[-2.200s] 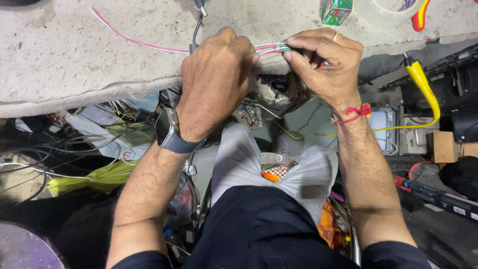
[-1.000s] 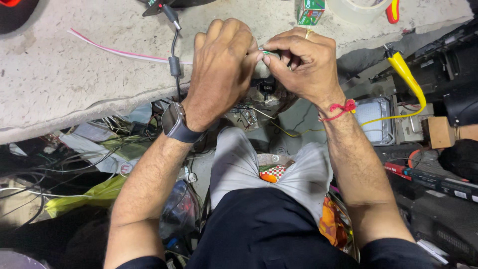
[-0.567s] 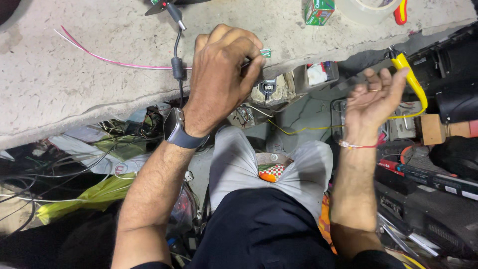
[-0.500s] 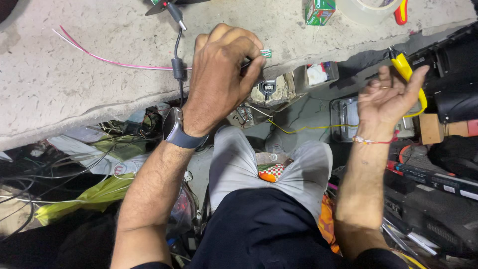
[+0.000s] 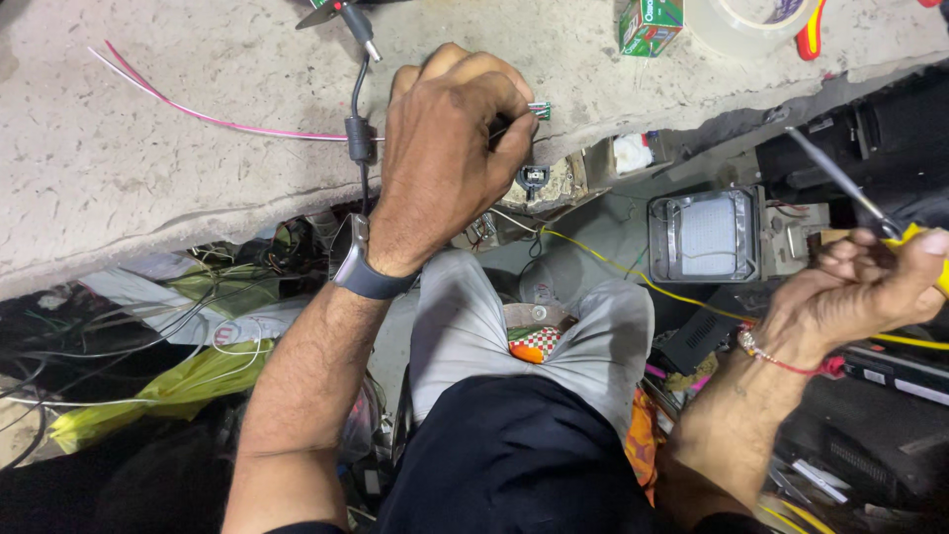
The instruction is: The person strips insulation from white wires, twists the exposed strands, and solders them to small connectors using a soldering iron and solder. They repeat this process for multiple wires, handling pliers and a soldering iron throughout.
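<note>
My left hand (image 5: 450, 158) rests on the pale worktop (image 5: 198, 188) and pinches a small green connector (image 5: 538, 110) at the end of a thin pink wire (image 5: 198, 114) that trails off to the left. A watch sits on that wrist. My right hand (image 5: 870, 287) is out to the right, below the worktop edge, closed on a yellow-handled tool (image 5: 924, 247) whose metal shaft (image 5: 830, 178) points up and left. A red thread band circles that wrist.
A black cable with a ferrite lump (image 5: 359, 138) crosses the worktop beside my left hand. A green box (image 5: 649, 22) and a tape roll (image 5: 741, 20) stand at the back. Below lie tangled wires (image 5: 148, 336), a grey metal box (image 5: 707, 237) and a yellow wire (image 5: 613, 267).
My right hand left the connector, swung down to the right and closed on the yellow-handled tool. My left hand stayed on the worktop holding the connector.
</note>
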